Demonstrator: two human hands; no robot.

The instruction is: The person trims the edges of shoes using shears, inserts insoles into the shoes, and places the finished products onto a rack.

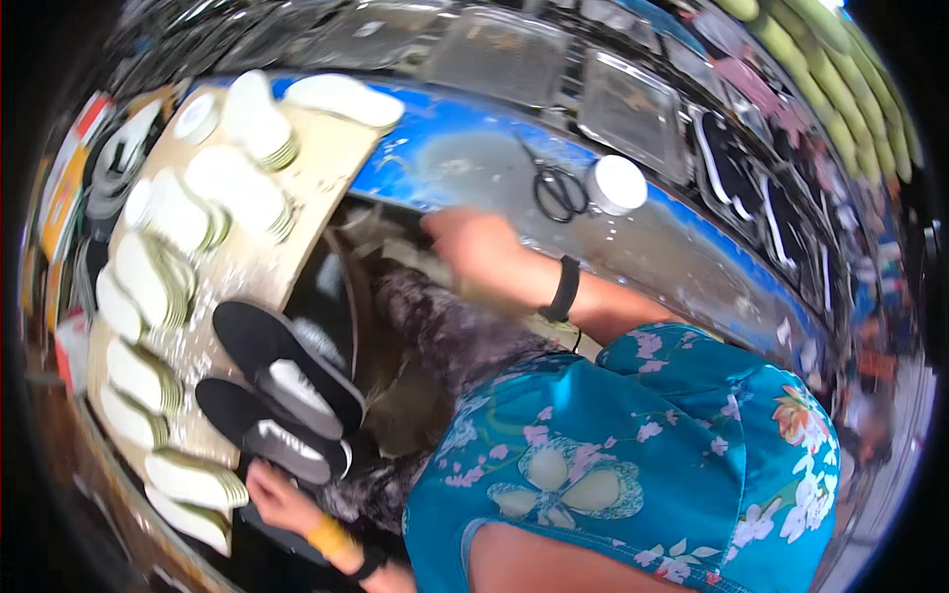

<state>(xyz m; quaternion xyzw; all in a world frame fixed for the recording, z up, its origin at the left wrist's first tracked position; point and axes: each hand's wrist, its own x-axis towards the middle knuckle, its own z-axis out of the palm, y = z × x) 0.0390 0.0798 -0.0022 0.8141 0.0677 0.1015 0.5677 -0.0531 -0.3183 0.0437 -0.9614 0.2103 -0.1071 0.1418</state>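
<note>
Low in the picture, my left hand (282, 499) is curled beside the near end of the insole stacks, close to a black shoe. Whether something small is between its fingers I cannot make out. Two black shoes (247, 336) with pale patches inside lie side by side, partly over the edge of a pale board (331, 163). White insoles (237, 188) stand in several stacks along that board. Farther up, my right hand (470, 242) is smeared by motion above a dark opening beside the blue table. Its fingertips are blurred, so any grip is hidden.
Black scissors (560, 191) lie on the worn blue table (465, 163), next to a white round tub (617, 185). A small white round container (197, 119) sits at the board's far corner. Behind are clear-covered boxes (633, 114) and black-and-white shoes (727, 163).
</note>
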